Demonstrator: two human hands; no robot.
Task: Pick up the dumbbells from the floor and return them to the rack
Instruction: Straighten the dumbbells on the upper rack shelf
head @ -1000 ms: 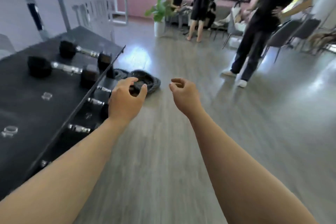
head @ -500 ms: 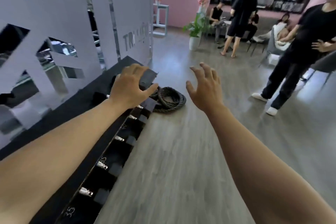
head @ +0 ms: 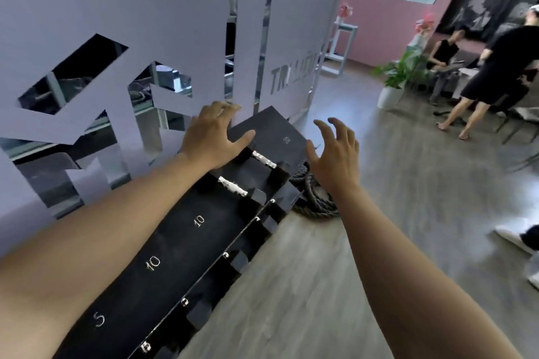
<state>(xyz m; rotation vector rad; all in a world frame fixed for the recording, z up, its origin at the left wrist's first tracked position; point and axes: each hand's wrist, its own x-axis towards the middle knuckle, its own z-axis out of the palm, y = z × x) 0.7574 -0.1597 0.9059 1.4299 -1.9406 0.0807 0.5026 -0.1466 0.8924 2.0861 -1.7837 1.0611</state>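
A black dumbbell rack [head: 175, 245] runs from lower left to centre, its top shelf marked 5, 10, 10 and 20. Two black dumbbells with silver handles lie on the top shelf: one [head: 264, 159] near the far end, another [head: 233, 186] just nearer. My left hand [head: 213, 137] hovers over the rack's far end with fingers spread, thumb close to the farther dumbbell, holding nothing. My right hand [head: 335, 154] is open in the air just past the rack's right edge. More dumbbells [head: 201, 312] sit on the lower shelf.
A coiled black rope [head: 315, 198] lies on the wooden floor at the rack's far end. A grey cut-out partition [head: 145, 46] stands right behind the rack. People stand and sit at the right [head: 495, 73], beside a potted plant [head: 393, 81]. A white shoe [head: 513, 236] is nearby.
The view has swung left and closer to the rack. Both hands have moved toward its far end, and the fingers have spread from half-curled to open.
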